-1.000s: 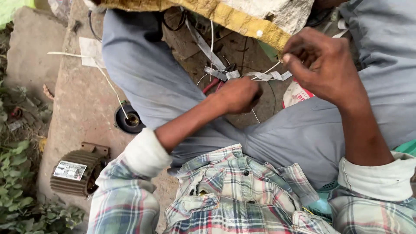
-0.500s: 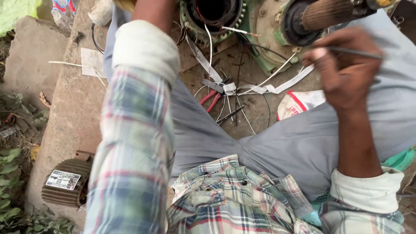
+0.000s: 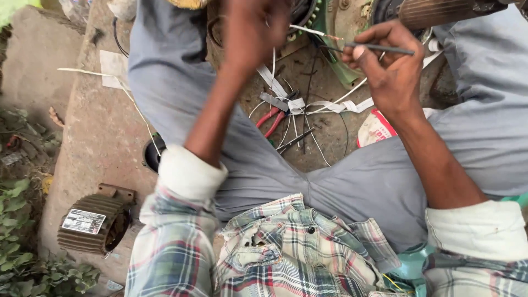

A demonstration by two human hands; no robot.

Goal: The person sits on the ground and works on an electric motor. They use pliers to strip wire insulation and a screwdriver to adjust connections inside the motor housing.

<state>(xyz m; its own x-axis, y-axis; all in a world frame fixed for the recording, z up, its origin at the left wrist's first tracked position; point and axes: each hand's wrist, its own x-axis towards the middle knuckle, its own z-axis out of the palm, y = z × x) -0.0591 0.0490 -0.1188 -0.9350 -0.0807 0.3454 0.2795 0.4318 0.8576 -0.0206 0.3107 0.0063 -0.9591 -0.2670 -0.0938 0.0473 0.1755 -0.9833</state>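
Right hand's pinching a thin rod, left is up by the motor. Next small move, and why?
Probably bring the left hand across to steady the white wire. The right hand holds the thin rod level just beside that wire's bare tip, at the green motor housing.

Left hand [image 3: 254, 30] motion-blurred, grip unreadable; motor [image 3: 352, 16] cut off at top.

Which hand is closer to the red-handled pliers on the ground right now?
Left, narrowly. The left hand is raised, blurred, above and slightly left of the red-handled pliers; the right hand is up and farther right, pinching a thin rod.
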